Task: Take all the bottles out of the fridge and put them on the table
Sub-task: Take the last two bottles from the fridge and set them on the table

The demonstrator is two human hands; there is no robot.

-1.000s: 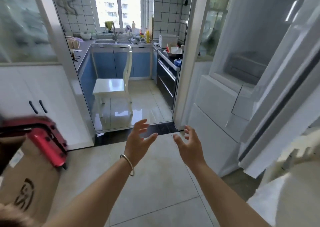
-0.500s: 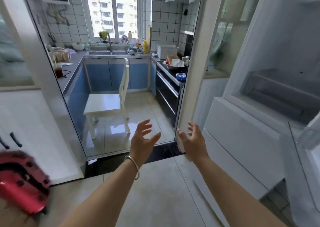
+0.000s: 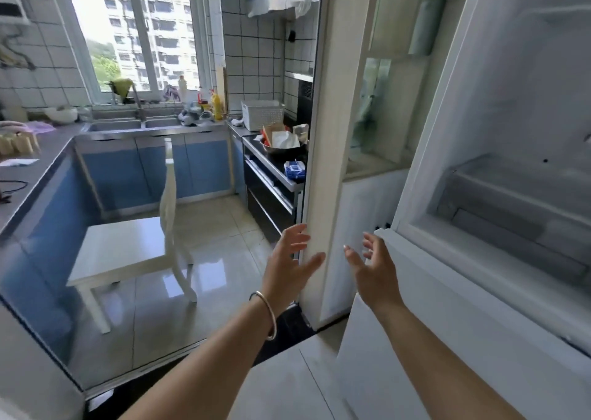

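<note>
Both hands empty, fingers spread: left hand (image 3: 289,267) and right hand (image 3: 372,271) just left of open fridge door (image 3: 499,170). No bottles visible. Step, likely: approaching fridge. Next: reach inside, locate bottle.

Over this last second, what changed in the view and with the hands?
The view swung right: the red object and cardboard box left the frame, and the open fridge door now fills the right side. The white chair and kitchen shifted left. Nothing was grasped or released. Left hand and right hand stay empty, open, raised in front.
</note>
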